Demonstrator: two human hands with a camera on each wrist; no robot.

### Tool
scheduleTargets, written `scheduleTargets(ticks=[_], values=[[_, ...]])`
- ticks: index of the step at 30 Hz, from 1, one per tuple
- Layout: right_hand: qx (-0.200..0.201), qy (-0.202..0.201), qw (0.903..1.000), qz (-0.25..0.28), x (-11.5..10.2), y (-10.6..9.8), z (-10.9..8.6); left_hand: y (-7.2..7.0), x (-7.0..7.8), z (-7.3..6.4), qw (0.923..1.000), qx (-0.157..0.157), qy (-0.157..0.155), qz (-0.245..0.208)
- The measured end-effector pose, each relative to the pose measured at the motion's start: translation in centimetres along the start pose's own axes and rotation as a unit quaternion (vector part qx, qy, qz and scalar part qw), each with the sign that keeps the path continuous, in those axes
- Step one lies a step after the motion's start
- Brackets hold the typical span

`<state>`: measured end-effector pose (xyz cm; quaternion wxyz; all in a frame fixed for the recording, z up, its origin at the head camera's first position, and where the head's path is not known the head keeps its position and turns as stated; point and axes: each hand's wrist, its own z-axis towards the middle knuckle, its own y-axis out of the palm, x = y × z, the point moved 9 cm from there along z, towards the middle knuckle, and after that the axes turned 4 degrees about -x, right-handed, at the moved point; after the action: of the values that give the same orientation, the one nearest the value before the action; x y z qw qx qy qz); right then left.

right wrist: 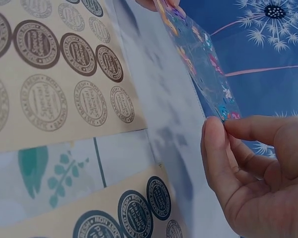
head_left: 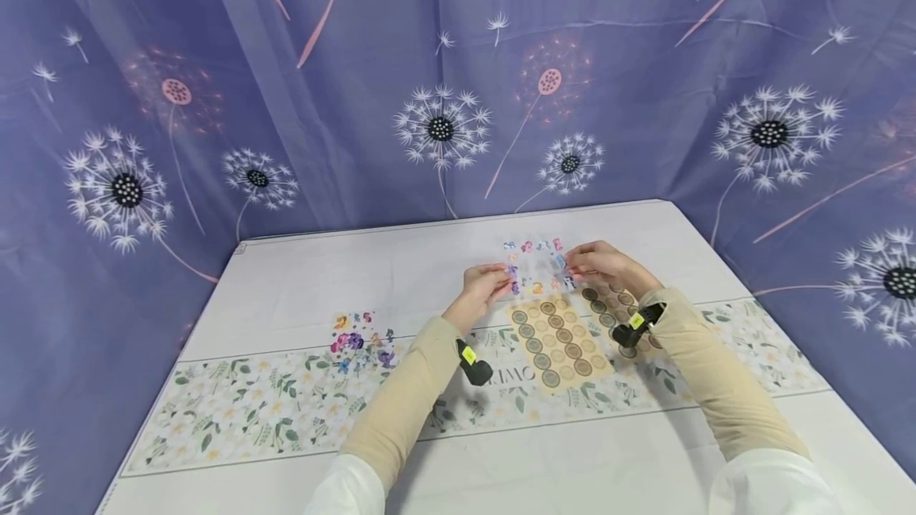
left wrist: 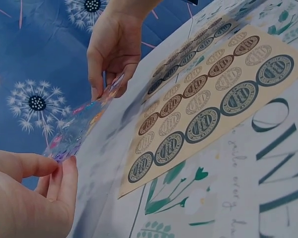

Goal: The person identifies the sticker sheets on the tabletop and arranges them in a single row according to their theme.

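Observation:
A clear sticker sheet (head_left: 538, 267) with small colourful cartoon figures round its border is held up above the far part of the table. My left hand (head_left: 486, 288) pinches its left edge between thumb and fingers, and my right hand (head_left: 603, 262) pinches the right edge. Both wrist views show the see-through sheet (left wrist: 82, 130) stretched between the two hands, tilted. Below it lies a tan sheet of round seal stickers (head_left: 560, 342) in dark and pale rows. A second tan sticker sheet (right wrist: 139, 210) lies to its right, partly covered by my right wrist in the head view.
Another clear sheet with colourful figures (head_left: 362, 342) lies left of my left forearm. The white table cover (head_left: 300, 284) has a floral band (head_left: 243, 404) with printed lettering. A purple dandelion-print curtain (head_left: 343, 102) hangs behind and at both sides.

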<state>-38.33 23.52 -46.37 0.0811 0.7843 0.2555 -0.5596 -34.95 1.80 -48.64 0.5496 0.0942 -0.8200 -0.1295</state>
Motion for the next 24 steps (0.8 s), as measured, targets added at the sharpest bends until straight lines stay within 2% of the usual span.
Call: scheduleTargets(ticks=[12, 24], values=[[0.0, -0.012, 0.9996, 0.027, -0.4, 0.6, 0.0, -0.9, 0.4, -0.4, 1.0, 0.001, 0.001, 0.003], [0.001, -0.005, 0.9993, 0.037, -0.4, 1.3, -0.1, -1.7, 0.1, -0.3, 0.9999, -0.007, -0.007, 0.004]])
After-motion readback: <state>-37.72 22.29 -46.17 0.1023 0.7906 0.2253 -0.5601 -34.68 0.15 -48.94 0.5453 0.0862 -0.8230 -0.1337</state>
